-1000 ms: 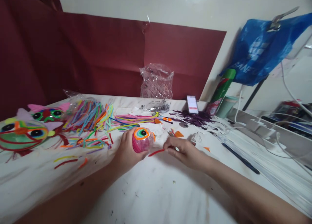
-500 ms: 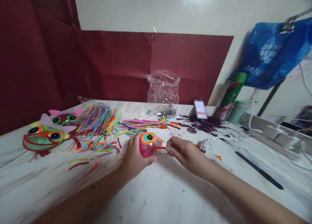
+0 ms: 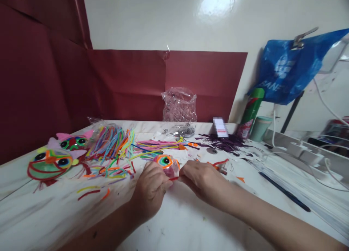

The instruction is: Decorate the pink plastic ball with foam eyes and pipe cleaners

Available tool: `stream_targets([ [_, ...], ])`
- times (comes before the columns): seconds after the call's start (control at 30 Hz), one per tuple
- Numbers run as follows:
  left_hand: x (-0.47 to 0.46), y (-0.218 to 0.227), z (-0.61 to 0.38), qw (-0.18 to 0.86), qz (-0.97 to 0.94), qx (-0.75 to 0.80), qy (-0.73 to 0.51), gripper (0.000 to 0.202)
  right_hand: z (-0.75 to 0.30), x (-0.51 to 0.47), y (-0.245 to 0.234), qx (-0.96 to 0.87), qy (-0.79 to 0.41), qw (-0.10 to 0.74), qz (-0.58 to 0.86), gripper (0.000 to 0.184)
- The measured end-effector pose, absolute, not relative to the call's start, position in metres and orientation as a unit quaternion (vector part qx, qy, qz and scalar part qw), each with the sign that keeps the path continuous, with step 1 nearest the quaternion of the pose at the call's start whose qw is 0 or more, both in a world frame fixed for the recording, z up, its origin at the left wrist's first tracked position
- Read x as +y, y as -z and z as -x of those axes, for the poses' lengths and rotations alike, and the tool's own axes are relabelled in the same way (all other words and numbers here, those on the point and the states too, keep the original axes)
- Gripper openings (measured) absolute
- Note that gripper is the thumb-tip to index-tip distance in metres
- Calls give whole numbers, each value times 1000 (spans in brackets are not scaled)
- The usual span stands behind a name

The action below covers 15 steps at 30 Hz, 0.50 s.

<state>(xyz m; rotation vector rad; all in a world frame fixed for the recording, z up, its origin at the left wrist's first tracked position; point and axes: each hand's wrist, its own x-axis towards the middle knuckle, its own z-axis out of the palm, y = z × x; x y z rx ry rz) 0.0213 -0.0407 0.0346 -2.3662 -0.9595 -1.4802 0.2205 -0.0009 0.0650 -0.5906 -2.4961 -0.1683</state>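
Observation:
My left hand [image 3: 151, 183] is closed, its thumb and fingers pinching one end of a short red pipe cleaner [image 3: 173, 178]. At the other end my right hand [image 3: 200, 176] is closed on the same strip, its fingertips partly hidden. Just behind both hands sits a clear rounded craft face [image 3: 167, 163] with an orange-and-green ringed eye and pink on its left side. My hands cover its lower part, so I cannot tell whether they touch it. Short cut pipe cleaners [image 3: 109, 171] lie to the left of my left hand.
Two finished-looking craft faces [image 3: 50, 165] lie at far left beside a bag of coloured pipe cleaners [image 3: 110, 140]. Purple strips [image 3: 226, 142] are heaped at back right near a phone [image 3: 220, 127]. A dark pen [image 3: 285, 191], power strip [image 3: 311, 160] and cup [image 3: 260, 129] stand or lie rightward.
My left hand has let go of the craft face's side and now pinches the red pipe cleaner. My right hand has moved slightly left and down. The view has tilted up and turned right.

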Motion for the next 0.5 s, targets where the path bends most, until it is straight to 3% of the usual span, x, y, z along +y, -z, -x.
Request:
stream_targets([
  [0.3,-37,-30,-22,-158,766,-333,527,32,-289,-7,-70,-901,-59,274,332,22],
  [0.5,-36,-39,-13,-157,731,-347,566,34,-322,-16,-69,-849,-77,304,426,26],
])
